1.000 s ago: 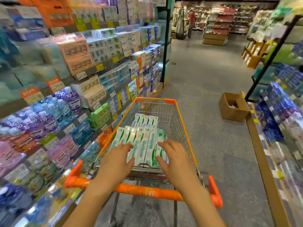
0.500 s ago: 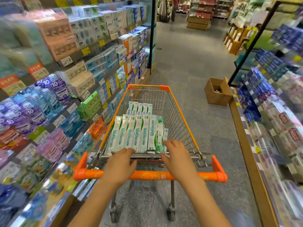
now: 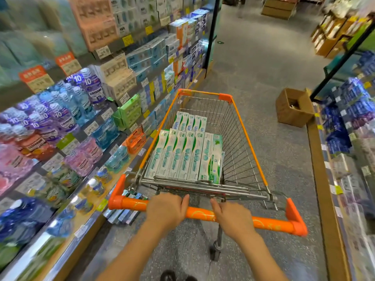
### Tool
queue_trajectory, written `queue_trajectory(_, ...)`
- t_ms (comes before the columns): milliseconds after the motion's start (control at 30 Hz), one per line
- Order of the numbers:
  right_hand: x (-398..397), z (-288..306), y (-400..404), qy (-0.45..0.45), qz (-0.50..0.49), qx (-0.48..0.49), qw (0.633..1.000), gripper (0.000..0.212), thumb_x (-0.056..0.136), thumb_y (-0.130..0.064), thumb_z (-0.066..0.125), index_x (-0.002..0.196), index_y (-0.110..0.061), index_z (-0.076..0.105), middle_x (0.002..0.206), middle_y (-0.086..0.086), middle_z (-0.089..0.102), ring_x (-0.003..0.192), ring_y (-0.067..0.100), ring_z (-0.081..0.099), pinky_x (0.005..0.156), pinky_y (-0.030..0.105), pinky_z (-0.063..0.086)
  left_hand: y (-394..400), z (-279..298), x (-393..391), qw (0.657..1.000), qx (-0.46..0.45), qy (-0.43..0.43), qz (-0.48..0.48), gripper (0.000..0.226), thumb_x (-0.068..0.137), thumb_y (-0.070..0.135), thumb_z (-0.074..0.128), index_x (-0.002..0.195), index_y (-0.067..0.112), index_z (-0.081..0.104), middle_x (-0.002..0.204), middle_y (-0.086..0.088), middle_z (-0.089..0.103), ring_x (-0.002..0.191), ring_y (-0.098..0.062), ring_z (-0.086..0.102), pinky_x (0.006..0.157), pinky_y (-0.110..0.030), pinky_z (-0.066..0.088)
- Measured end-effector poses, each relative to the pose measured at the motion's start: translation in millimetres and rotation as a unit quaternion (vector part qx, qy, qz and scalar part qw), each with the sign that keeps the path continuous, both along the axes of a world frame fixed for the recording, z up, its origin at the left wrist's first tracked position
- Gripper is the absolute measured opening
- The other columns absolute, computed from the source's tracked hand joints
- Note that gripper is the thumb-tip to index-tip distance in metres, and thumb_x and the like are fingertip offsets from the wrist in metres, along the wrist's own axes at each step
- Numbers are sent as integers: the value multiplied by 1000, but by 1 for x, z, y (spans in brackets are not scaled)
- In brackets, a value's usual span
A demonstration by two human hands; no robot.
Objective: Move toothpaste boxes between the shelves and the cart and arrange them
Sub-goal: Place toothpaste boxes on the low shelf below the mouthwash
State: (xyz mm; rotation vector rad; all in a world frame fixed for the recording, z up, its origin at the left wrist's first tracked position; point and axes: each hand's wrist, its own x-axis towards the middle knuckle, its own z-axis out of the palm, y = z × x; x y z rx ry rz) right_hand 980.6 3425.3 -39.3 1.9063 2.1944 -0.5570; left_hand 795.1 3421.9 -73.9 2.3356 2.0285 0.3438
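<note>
An orange-rimmed wire shopping cart (image 3: 246,138) stands in the aisle in front of me. Several white and green toothpaste boxes (image 3: 182,157) lie side by side in a neat row on the cart's near end, and a second row of toothpaste boxes (image 3: 189,122) lies deeper in the basket. My left hand (image 3: 166,209) grips the orange handle bar (image 3: 200,214) left of its middle. My right hand (image 3: 231,217) grips the same bar just right of the middle. Both hands curl over the bar from above.
Shelves on the left hold mouthwash bottles (image 3: 67,110) low and near, and boxed toothpaste (image 3: 162,53) farther along. A brown cardboard box (image 3: 292,107) sits on the floor at the right, beside another shelf (image 3: 349,118) of blue packs. The grey aisle floor (image 3: 253,57) stretches ahead.
My hands left the toothpaste boxes in the cart, drew back and took hold of the handle bar. The view has tipped down and the cart sits farther out in front.
</note>
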Motion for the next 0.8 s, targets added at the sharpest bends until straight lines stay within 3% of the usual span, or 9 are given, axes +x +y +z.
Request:
queue_trajectory(133,-2,-6,-4,5,-17,19,1000,50,101,-47,17,79,-19,53,72,1,50,86,25,62,66,30,37,1,-2,0,1000,11,9,0,56,83,40,36,34,18,52,30,3,38,26,-14,23,47,-11,-5)
queue_trajectory(200,0,-8,-7,2,-19,28,999,53,101,-47,16,82,-18,56,75,1,51,84,24,62,63,29,36,0,-5,4,1000,20,3,-4,56,82,39,36,33,17,51,29,2,38,28,-14,19,44,-10,-2)
queue_trajectory(267,3,-8,-10,6,-20,26,999,54,101,-46,16,81,-18,58,71,0,48,78,24,58,62,29,35,-2,-7,6,1000,16,1,-6,56,82,40,36,33,16,50,30,1,38,24,-16,26,40,-11,7)
queue_trajectory(333,6,-7,-15,13,-18,26,999,52,102,-46,16,65,-20,44,62,-2,41,71,23,52,61,29,35,-6,-11,7,1000,27,1,-11,57,83,40,35,33,16,50,30,0,38,22,-17,33,40,-12,10)
queue_trajectory(400,8,-7,-20,23,-18,34,999,50,102,-45,16,62,-22,34,59,-3,37,72,23,53,61,29,36,-9,-12,9,999,29,0,-16,58,84,40,35,34,15,49,30,1,37,23,-17,33,41,-13,11)
queue_trajectory(500,11,-7,-28,41,-38,36,998,49,102,-45,16,64,-20,36,64,-2,42,72,22,53,64,29,40,-16,-6,14,999,37,-7,-18,58,84,40,35,33,15,47,31,6,29,26,-14,20,45,-11,7)
queue_trajectory(600,14,-7,-35,37,-63,34,997,51,101,-47,15,59,-23,31,59,-5,35,68,19,48,63,28,41,-21,-3,17,999,39,1,-24,56,84,39,36,33,17,46,36,9,21,32,-12,14,51,-9,0)
queue_trajectory(733,14,-12,-46,-4,-67,25,997,50,101,-47,14,69,-18,40,68,0,45,70,23,51,64,30,40,-31,-5,16,999,11,8,-42,55,84,40,37,35,17,51,32,5,36,31,-13,18,44,-11,7)
queue_trajectory(800,12,-15,-55,-20,-75,15,997,53,100,-49,13,66,-20,42,73,1,51,69,22,53,63,29,40,-36,-6,14,999,3,12,-51,57,84,40,36,34,17,50,32,6,31,30,-13,17,44,-11,6)
